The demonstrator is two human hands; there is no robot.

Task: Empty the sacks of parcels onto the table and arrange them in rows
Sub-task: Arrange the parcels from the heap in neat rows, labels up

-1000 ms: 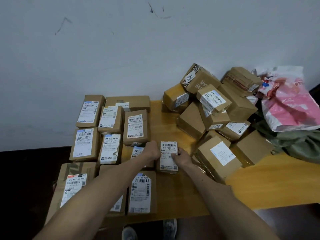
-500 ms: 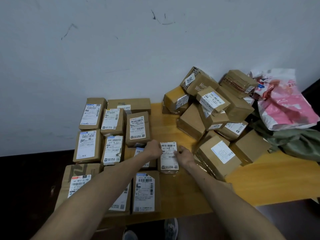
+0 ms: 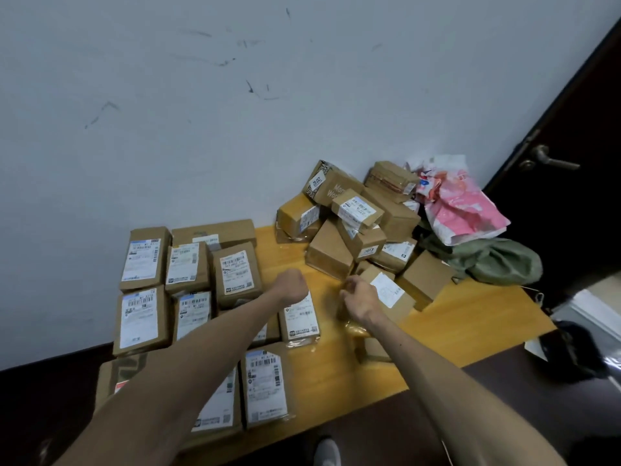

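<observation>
Brown cardboard parcels with white labels lie flat in rows [image 3: 144,260] on the left part of the yellow wooden table [image 3: 336,381]. A loose pile of parcels [image 3: 353,223] is heaped at the back right against the wall. A small labelled parcel [image 3: 300,319] lies at the right end of the middle row. My left hand [image 3: 292,285] is curled into a fist over its far end. My right hand [image 3: 359,297] curls over the near left side of a labelled box [image 3: 388,290] at the pile's front.
A crumpled pink and white sack [image 3: 460,210] and a green sack [image 3: 494,260] lie at the table's back right corner. A dark door with a lever handle [image 3: 551,161] stands at the right. A dark object [image 3: 571,351] sits beyond the table's right edge.
Both hands have let go of the small labelled parcel, which now lies in the row. My right hand has moved right onto the labelled box. The camera has tilted up and right.
</observation>
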